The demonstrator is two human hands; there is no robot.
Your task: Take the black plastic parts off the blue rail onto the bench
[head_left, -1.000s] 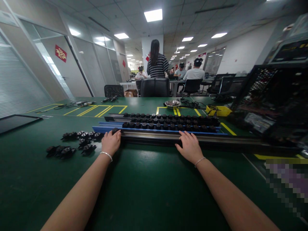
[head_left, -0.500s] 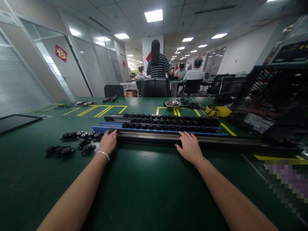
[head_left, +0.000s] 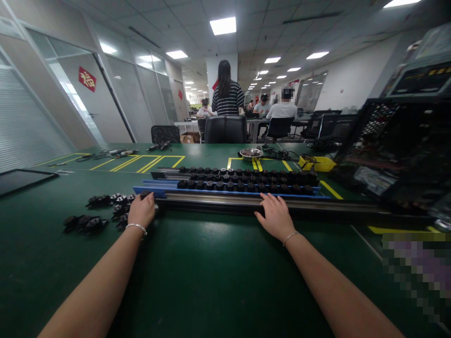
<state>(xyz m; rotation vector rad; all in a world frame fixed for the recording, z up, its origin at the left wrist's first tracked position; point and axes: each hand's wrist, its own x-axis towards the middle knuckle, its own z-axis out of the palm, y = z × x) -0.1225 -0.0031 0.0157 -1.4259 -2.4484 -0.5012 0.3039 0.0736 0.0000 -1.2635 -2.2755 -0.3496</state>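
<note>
A long black rail (head_left: pixel 218 204) with a metallic strip along it lies across the green table. My right hand (head_left: pixel 276 213) rests on its middle with the fingers spread. At the rail's left end, my left hand (head_left: pixel 141 211) is closed on a small black part (head_left: pixel 144 194), mostly covered by the fingers. Just behind runs a blue rail (head_left: pixel 151 191) bearing a row of black parts (head_left: pixel 229 186). Farther back are more rails with similar rows. Loose black parts (head_left: pixel 84 224) lie left of my left hand, some hidden behind it.
A metal bowl (head_left: pixel 251 154), dark cables (head_left: pixel 282 152) and a yellow bin (head_left: pixel 319 163) stand toward the table's back right. An open black case (head_left: pixel 391 141) is at the right. A dark flat panel (head_left: pixel 26 180) lies at the left. Several people are beyond the table.
My left hand has moved left along the rail's end with the black part between its fingers. My right hand keeps its place on the rail. The view has shifted slightly.
</note>
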